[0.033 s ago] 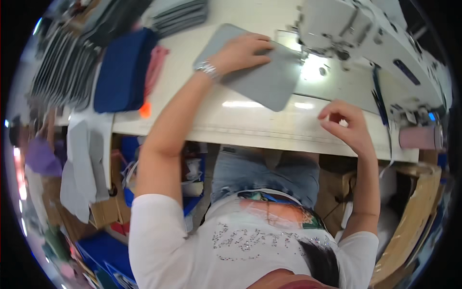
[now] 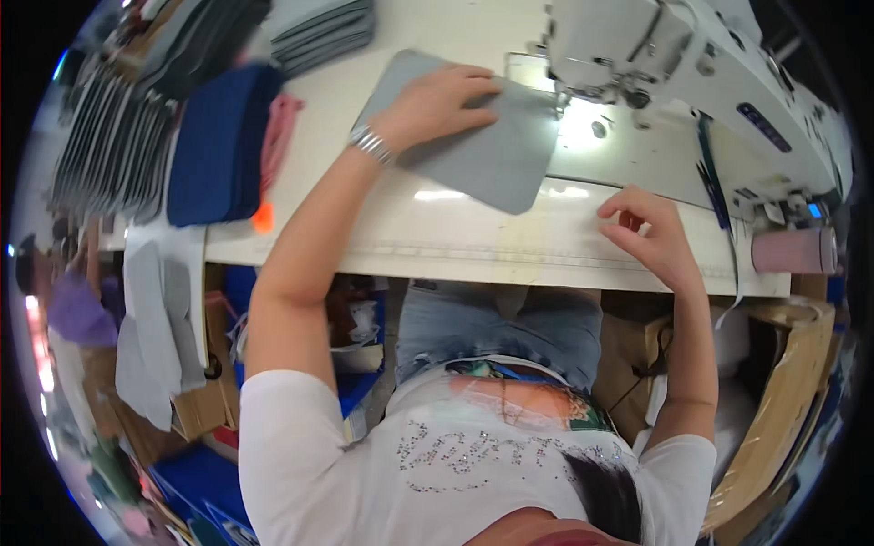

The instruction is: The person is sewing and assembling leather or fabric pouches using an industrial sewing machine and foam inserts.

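My left hand (image 2: pixel 442 105) lies open on a grey rounded-corner fabric panel (image 2: pixel 482 173), fingers spread over its upper middle. The panel's right side reaches the needle area of a white sewing machine (image 2: pixel 614 59), where a lamp lights the plate. My right hand (image 2: pixel 646 232) is raised near the table's front edge, right of the panel, fingers loosely curled with the thumb apart and nothing visible between them. Dark-handled scissors (image 2: pixel 715 182) lie right of the needle plate, above that hand.
A navy folded stack (image 2: pixel 218 146), pink cloth (image 2: pixel 278 136) and grey folded stacks (image 2: pixel 323 36) sit on the left of the white table (image 2: pixel 364 246). A pink cylinder (image 2: pixel 787 250) stands at right. Below are blue bins (image 2: pixel 360 387), a cardboard box (image 2: pixel 765 419) and hanging grey pieces (image 2: pixel 155 328).
The whole view has shifted slightly, the table and machine sitting a little left. My hands hold much the same poses, the left still on the grey panel.
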Available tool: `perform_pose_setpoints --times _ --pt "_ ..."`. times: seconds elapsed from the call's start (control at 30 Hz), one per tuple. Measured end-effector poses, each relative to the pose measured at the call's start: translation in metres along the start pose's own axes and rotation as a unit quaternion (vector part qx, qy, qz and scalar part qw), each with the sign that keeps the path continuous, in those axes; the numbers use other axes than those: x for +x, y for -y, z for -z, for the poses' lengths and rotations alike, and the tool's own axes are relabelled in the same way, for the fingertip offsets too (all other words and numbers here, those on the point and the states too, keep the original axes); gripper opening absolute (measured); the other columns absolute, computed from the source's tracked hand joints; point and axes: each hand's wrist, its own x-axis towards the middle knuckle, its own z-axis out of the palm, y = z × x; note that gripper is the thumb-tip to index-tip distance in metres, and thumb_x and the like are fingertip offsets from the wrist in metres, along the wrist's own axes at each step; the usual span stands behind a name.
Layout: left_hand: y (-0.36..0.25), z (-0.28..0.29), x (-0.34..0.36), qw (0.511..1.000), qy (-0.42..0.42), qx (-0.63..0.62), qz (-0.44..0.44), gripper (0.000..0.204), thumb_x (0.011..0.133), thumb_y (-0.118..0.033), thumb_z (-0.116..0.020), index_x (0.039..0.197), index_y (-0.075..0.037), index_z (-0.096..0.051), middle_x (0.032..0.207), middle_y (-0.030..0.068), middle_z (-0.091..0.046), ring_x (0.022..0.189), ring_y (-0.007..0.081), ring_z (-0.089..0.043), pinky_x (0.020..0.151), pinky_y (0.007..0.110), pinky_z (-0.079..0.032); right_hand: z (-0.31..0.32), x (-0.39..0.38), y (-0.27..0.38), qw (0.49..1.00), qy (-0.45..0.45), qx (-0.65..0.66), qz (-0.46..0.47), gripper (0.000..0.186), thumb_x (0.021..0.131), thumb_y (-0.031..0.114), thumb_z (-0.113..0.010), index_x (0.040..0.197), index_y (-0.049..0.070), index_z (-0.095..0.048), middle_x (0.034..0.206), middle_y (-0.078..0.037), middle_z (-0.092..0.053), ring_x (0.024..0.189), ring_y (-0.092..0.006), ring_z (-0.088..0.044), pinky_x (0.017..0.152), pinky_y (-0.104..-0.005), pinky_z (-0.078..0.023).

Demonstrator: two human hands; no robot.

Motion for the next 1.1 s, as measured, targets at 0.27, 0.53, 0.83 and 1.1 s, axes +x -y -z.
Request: perform_pose_setpoints --times 0.27,0.53,0.83,1.1 --pt "-0.063 0.002 -0.01 0.997 0.019 0.027 -0.073 0.035 0.08 -0.025 -0.07 0.111 -0.01 -0.064 0.123 0.0082 -0.059 0.11 0.0286 -0.056 0.092 0.039 -0.047 0.005 -0.01 -0.038 0.994 -0.057 -0.093 -0.004 0.007 0.078 0.009 -0.07 0.083 0.007 -0.067 0.077 -0.007 -0.06 0.063 -0.0197 -0.06 0.057 -0.0284 -0.046" --pt "-0.1 -0.004 -0.03 0.977 0.095 -0.025 -0.191 0.026 0.07 -0.008 -0.073 0.095 -0.007 -0.064 0.103 0.0014 -0.062 0.087 0.0194 -0.061 0.066 0.031 -0.053 -0.014 -0.009 -0.037 0.977 -0.1 -0.121 0.143 0.008 0.075 0.01 -0.072 0.081 0.008 -0.067 0.079 -0.004 -0.062 0.066 -0.0207 -0.062 0.057 -0.0299 -0.049" --pt "-0.107 -0.009 -0.033 0.983 0.053 -0.012 -0.177 0.027 0.068 -0.006 -0.071 0.094 -0.01 -0.066 0.099 -0.0003 -0.064 0.084 0.0182 -0.062 0.062 0.03 -0.053 -0.035 -0.001 -0.022 0.95 -0.106 -0.189 0.224 0.015 0.07 0.008 -0.069 0.084 0.009 -0.066 0.081 -0.003 -0.061 0.07 -0.0201 -0.062 0.055 -0.0302 -0.049" --pt "-0.11 -0.025 -0.04 0.99 -0.035 -0.019 -0.134 0.035 0.064 -0.008 -0.073 0.098 -0.014 -0.069 0.095 0.0 -0.064 0.08 0.0194 -0.062 0.06 0.03 -0.053 -0.052 -0.014 -0.016 0.936 -0.078 -0.268 0.215 0.025 0.073 0.013 -0.065 0.097 0.014 -0.069 0.07 -0.001 -0.047 0.064 -0.0171 -0.054 0.051 -0.0303 -0.044"
